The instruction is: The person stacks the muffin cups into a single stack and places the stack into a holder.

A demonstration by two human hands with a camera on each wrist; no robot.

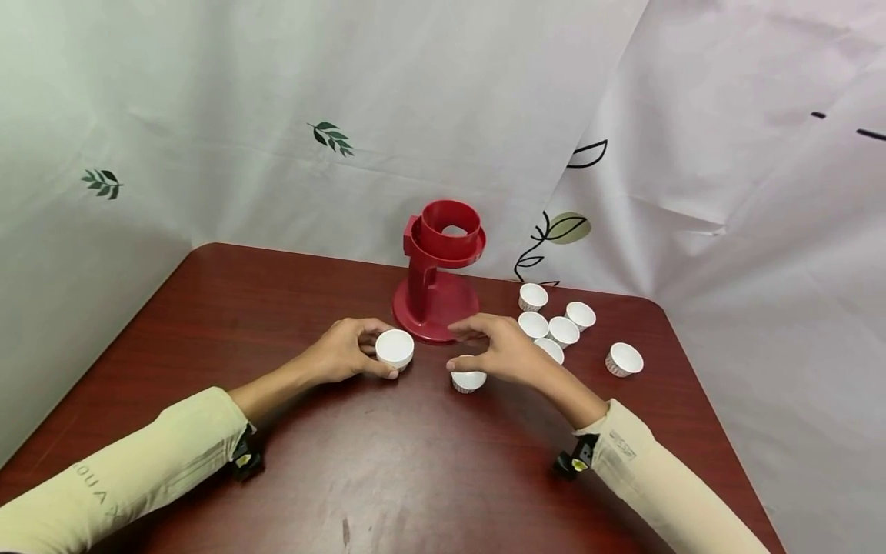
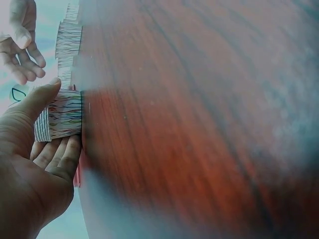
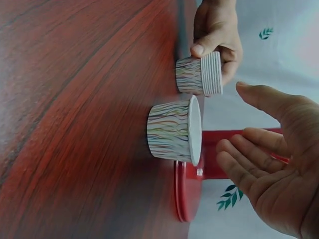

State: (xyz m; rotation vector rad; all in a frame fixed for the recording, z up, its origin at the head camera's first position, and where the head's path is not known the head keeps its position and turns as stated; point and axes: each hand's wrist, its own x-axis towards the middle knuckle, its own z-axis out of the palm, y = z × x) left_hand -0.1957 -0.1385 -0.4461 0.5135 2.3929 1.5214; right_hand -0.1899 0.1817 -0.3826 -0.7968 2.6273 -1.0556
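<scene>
Up at the back of the brown table [image 1: 360,454] stands a red stand [image 1: 422,285], ring on top! Behind hangs a white sheet [image 1: 450,85], green sprigs [image 1: 332,138] left, black-outlined leaves [image 1: 569,228] right.

At 8 o'clock, the cream fabric left sleeve [image 1: 155,454] bears dark letters [image 1: 95,488] resembling "OUA"; at 4 o'clock, the cream fabric right sleeve [image 1: 671,481] carries illegible small print [image 1: 623,445].

Head view, forward and down over the table [image 1: 415,462], close wrist views (turned sideways), both sharing the cup stack [image 2: 60,117]
</scene>
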